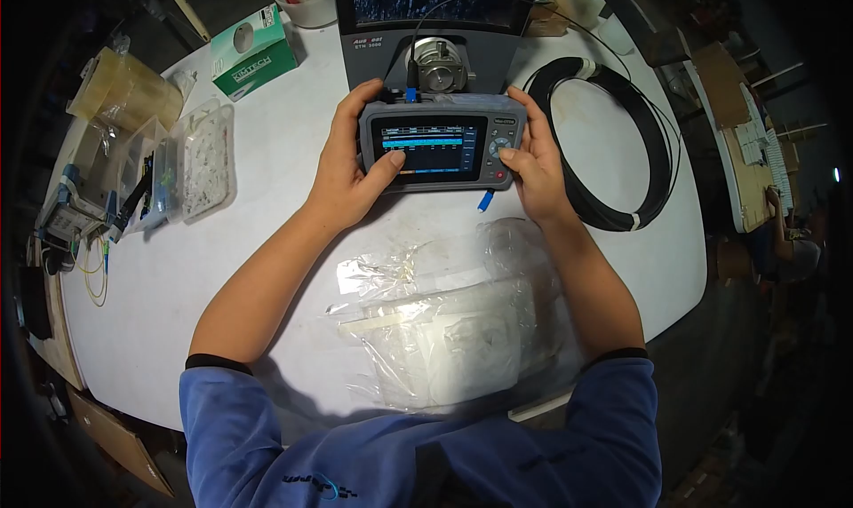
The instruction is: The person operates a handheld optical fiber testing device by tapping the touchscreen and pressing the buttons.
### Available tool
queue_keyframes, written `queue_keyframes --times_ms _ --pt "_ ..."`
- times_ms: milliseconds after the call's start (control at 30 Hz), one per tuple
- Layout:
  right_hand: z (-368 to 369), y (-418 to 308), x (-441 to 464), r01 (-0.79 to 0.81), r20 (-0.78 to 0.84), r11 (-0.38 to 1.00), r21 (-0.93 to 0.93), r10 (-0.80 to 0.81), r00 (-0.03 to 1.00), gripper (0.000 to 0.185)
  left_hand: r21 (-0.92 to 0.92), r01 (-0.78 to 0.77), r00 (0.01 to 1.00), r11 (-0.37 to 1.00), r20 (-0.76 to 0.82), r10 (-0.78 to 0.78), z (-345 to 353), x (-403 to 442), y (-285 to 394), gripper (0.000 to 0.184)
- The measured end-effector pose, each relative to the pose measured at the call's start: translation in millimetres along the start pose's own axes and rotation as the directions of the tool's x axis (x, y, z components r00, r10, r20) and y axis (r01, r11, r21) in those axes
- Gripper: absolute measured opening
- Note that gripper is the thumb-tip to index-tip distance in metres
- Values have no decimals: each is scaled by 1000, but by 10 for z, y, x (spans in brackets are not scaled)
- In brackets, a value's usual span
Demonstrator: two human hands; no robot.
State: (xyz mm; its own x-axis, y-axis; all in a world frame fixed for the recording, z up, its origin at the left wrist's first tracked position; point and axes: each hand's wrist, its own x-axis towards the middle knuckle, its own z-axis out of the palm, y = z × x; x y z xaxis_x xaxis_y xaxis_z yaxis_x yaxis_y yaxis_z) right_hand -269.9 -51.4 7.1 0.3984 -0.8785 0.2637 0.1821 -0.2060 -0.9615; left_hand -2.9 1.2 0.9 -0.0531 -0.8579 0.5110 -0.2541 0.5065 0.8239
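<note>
Between both hands is a grey handheld OTDR tester, its lit screen showing a table with a blue row. My left hand grips the left side, thumb lying over the lower left of the screen. On the other side, my right hand wraps the right edge, with its thumb at the round keypad. A blue connector is plugged into the tester's top, and a thin black cable rises from it. Just under the tester's lower right lies a small blue cap.
Behind the tester stands a grey machine with a monitor. A coil of black cable lies at right. Clear plastic bags lie in front of me. A Kimtech box, a plastic tray and tape rolls are at left.
</note>
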Motion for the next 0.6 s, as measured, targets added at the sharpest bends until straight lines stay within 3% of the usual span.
queue_keyframes --times_ms 167,267,600 --pt "142 19 30 80 -37 995 -61 -83 996 72 12 -8 1000 1000 -8 8 9 -13 -46 74" --pt "255 9 47 67 -166 951 -302 -121 979 74 5 7 1000 1000 9 -7 -3 -5 -3 75" --pt "272 -32 36 103 -133 931 -349 -158 978 71 -2 8 1000 1000 10 -8 -3 -5 -35 75"
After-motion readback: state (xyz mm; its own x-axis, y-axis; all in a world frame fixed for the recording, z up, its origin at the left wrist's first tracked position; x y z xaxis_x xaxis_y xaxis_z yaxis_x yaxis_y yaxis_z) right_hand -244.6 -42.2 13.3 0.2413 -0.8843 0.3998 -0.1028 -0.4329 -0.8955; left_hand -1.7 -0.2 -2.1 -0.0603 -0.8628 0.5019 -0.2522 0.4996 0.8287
